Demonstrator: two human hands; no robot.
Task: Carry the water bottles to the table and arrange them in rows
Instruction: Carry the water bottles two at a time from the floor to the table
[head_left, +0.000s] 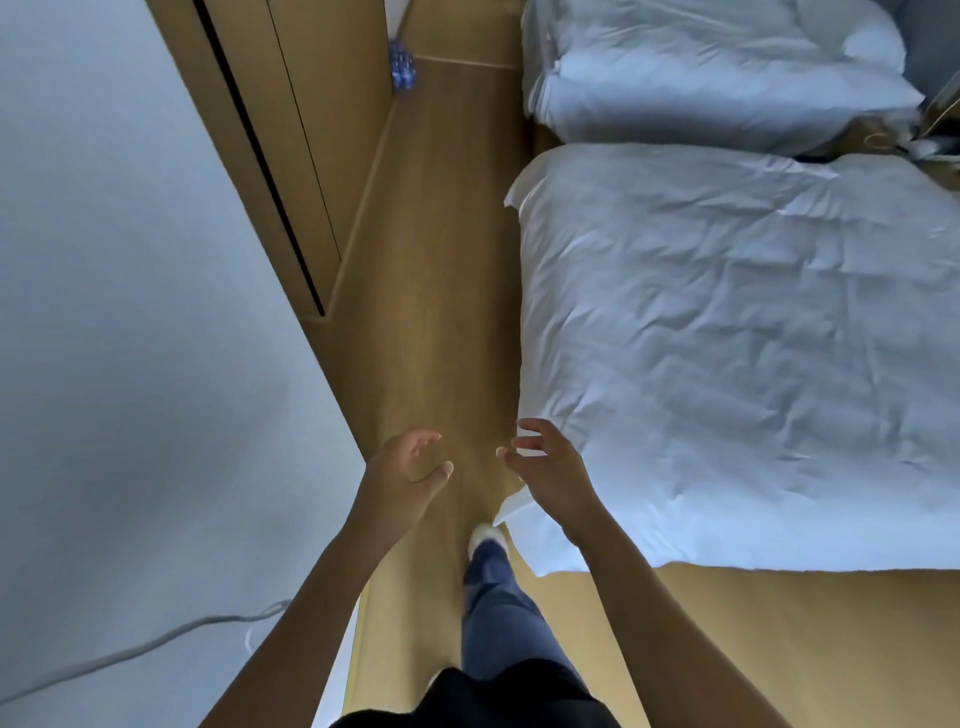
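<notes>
A pack of water bottles (402, 65) with blue labels stands on the wooden floor far ahead, against the foot of the wooden cabinet. Both my hands are held out in front of me over the floor, far from the bottles. My left hand (408, 465) has loosely curved fingers and holds nothing. My right hand (540, 462) is spread with relaxed fingers beside the bed's corner, also holding nothing. No table is in view.
A narrow wooden floor aisle (441, 260) runs between a white wall (130, 312) with a wooden cabinet (311, 130) on the left and two white-covered beds (727, 338) on the right. My leg and white shoe (485, 538) step forward. A grey cable (156, 639) lies low left.
</notes>
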